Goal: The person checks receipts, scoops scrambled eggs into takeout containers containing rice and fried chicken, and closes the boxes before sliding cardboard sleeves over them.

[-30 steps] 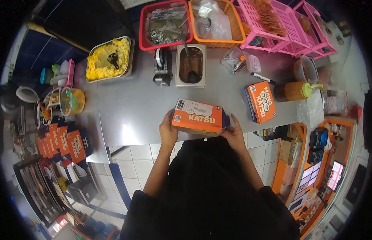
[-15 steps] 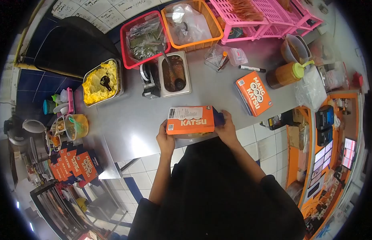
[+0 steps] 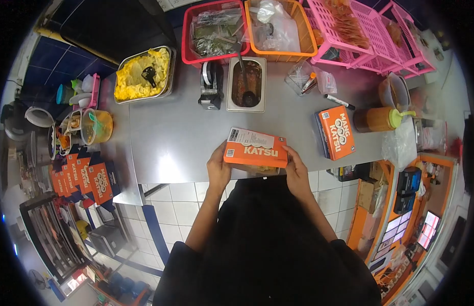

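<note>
An orange box with "KATSU" lettering and a white label on its lid is held between my two hands at the front edge of the steel table. My left hand grips its left end. On the right end, my right hand has its fingers along the box's side. Food shows below the lid on the side nearest me. A second orange box lies to the right. Behind the held box are a metal container of sauce with a ladle and a black tape dispenser.
A tray of yellow food stands at the back left. Red and orange baskets line the back, beside a pink rack. A sauce bottle lies at the right. Several folded boxes are at the left.
The camera view has swung left and back. The dark flap at the held box's right end no longer shows, and my right hand now lies against that end. Both hands keep hold of the box.
</note>
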`<state>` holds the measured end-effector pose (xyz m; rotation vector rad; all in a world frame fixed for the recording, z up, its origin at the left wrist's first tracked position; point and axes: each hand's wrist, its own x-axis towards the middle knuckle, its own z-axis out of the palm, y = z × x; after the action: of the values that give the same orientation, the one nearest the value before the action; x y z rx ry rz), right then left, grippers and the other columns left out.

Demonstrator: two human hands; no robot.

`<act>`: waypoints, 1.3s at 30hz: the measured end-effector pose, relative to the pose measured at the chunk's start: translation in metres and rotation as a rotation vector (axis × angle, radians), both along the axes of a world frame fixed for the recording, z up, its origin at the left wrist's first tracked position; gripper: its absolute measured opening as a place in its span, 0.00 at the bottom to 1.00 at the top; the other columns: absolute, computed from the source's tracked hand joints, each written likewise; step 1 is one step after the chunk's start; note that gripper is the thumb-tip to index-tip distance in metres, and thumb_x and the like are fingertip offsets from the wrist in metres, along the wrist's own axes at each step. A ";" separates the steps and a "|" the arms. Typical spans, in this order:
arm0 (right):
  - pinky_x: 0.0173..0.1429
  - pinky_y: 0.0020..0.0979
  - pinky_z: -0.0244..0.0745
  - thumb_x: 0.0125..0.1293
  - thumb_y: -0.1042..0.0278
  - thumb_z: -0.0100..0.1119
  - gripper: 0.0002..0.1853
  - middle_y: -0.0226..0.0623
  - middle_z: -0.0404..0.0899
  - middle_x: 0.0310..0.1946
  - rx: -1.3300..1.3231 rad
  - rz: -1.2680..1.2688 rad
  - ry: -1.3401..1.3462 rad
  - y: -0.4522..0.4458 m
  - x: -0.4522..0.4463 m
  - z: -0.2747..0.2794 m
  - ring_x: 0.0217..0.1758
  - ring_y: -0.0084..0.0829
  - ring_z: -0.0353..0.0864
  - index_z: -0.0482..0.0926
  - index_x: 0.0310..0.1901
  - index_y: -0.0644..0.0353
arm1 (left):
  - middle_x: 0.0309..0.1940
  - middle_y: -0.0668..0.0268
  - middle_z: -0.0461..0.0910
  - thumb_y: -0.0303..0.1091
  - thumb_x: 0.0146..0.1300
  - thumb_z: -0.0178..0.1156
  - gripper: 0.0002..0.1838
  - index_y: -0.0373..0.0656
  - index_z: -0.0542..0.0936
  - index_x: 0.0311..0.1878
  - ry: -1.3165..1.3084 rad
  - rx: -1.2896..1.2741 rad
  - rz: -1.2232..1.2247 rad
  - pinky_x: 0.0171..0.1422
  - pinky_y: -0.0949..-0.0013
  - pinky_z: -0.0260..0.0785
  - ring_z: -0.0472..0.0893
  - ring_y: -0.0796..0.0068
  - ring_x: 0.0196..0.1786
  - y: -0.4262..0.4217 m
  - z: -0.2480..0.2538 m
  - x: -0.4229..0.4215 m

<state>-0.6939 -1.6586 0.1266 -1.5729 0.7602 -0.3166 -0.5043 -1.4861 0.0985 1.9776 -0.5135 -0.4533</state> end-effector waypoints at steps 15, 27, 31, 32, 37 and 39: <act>0.80 0.39 0.57 0.62 0.86 0.46 0.37 0.43 0.64 0.75 0.319 0.158 -0.123 -0.010 -0.013 -0.034 0.81 0.38 0.60 0.61 0.76 0.57 | 0.33 0.71 0.77 0.26 0.69 0.50 0.13 0.37 0.80 0.52 0.356 -0.213 0.379 0.40 0.75 0.66 0.71 0.83 0.34 0.035 0.004 -0.050; 0.83 0.51 0.48 0.67 0.61 0.67 0.34 0.56 0.59 0.76 -0.099 0.168 0.167 -0.010 0.003 -0.031 0.83 0.53 0.53 0.66 0.71 0.57 | 0.36 0.70 0.85 0.40 0.76 0.64 0.14 0.36 0.85 0.48 0.693 -0.186 0.135 0.46 0.77 0.70 0.78 0.85 0.39 0.015 0.002 -0.086; 0.80 0.65 0.47 0.55 0.54 0.77 0.43 0.66 0.52 0.77 -0.856 0.550 0.326 -0.007 0.045 0.033 0.81 0.69 0.49 0.68 0.71 0.52 | 0.34 0.68 0.85 0.39 0.74 0.65 0.14 0.36 0.86 0.46 0.619 -0.211 0.197 0.47 0.73 0.71 0.79 0.80 0.40 0.015 -0.028 -0.095; 0.79 0.68 0.47 0.52 0.53 0.79 0.44 0.68 0.51 0.77 -0.938 0.708 0.336 -0.009 0.057 0.046 0.81 0.72 0.48 0.68 0.71 0.50 | 0.34 0.66 0.85 0.39 0.73 0.65 0.13 0.36 0.86 0.45 0.556 -0.210 0.192 0.46 0.71 0.72 0.80 0.78 0.40 0.014 -0.033 -0.095; 0.78 0.67 0.50 0.46 0.55 0.80 0.47 0.65 0.49 0.78 -1.022 0.859 0.317 -0.014 0.073 0.008 0.81 0.67 0.50 0.70 0.71 0.47 | 0.34 0.56 0.83 0.37 0.69 0.67 0.10 0.39 0.86 0.42 0.357 -0.127 0.156 0.45 0.61 0.73 0.80 0.63 0.38 0.011 -0.048 -0.093; 0.78 0.66 0.51 0.45 0.55 0.81 0.47 0.65 0.49 0.78 -1.094 0.850 0.300 -0.011 0.072 -0.001 0.80 0.66 0.52 0.70 0.70 0.47 | 0.34 0.54 0.82 0.35 0.68 0.67 0.09 0.39 0.87 0.41 0.339 -0.067 0.208 0.45 0.58 0.73 0.80 0.58 0.37 0.004 -0.043 -0.094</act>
<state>-0.6216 -1.6697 0.1252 -2.8486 0.0041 0.1993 -0.5987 -1.4820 0.0550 1.8170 -0.1067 -0.6152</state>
